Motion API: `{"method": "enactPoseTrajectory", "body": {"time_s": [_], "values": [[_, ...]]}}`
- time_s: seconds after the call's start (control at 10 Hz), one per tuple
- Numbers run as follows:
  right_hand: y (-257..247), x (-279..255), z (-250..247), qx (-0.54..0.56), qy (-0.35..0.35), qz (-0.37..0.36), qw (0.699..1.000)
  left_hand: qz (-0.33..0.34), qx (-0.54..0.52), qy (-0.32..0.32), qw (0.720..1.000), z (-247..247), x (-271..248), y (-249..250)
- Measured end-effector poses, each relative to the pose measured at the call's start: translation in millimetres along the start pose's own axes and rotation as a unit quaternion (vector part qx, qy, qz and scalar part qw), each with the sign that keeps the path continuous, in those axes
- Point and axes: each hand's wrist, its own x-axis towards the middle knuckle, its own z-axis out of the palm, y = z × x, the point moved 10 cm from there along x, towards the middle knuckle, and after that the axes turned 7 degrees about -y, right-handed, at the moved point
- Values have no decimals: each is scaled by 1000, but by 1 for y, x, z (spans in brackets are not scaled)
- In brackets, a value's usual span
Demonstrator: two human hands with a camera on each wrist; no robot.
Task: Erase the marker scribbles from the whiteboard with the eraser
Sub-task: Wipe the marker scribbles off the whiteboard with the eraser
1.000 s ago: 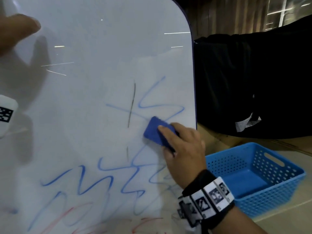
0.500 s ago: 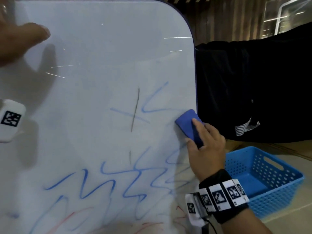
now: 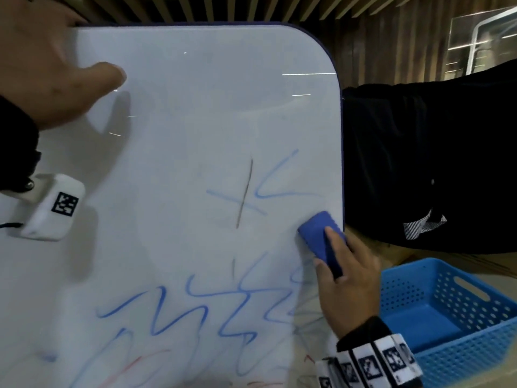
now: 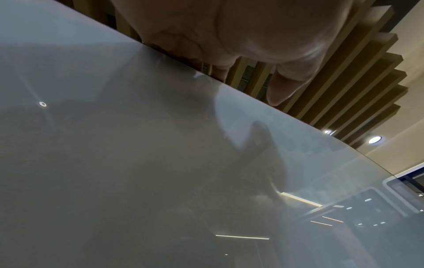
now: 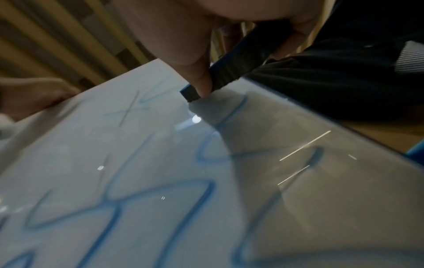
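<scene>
Eraser [image 3: 320, 238] lies on whiteboard [image 3: 181, 121] at its right edge, under right hand [image 3: 347, 287]. Scribbles [image 3: 195, 312] lie left of and below eraser. Left hand [image 3: 42, 65] holds whiteboard's upper left edge. Basket [image 3: 458, 357] sits right of whiteboard, beside right hand.

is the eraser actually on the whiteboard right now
Touching. In the right wrist view the eraser, gripped by the right hand, has its lower edge flat against the whiteboard, no gap visible.

The whiteboard [image 3: 181, 121] is white with a dark rim. Blue scribbles [image 3: 195, 312] cross it. The eraser [image 3: 316, 236] is blue; the perforated basket [image 3: 461, 326] is lighter blue.
</scene>
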Motion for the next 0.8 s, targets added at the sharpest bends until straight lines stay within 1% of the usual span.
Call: {"method": "enactPoseTrajectory", "body": {"time_s": [0.1,0.2,0.3,0.4,0.5,0.6,0.7,0.8], "values": [[-56,-10,20,33,-48,-72,996,-34,4,12,999,-12,-14,18],[-112,16,33,36,-74,-125,989,-35,-37,5,999,0,-3,8],[-130,40,26,39,-68,-130,988,-42,-36,-4,998,4,0,-2],[-111,7,39,23,-102,-145,984,-69,5,19,997,1,8,-24],[-86,-42,50,24,-139,-145,979,-51,79,27,995,1,11,-29],[-109,-27,49,29,-128,-145,981,-56,84,38,994,-2,11,-21],[-170,26,42,43,-76,-162,983,-68,96,35,992,0,11,-25],[-192,42,44,40,-85,-186,978,-70,119,20,990,0,8,-22]]}}
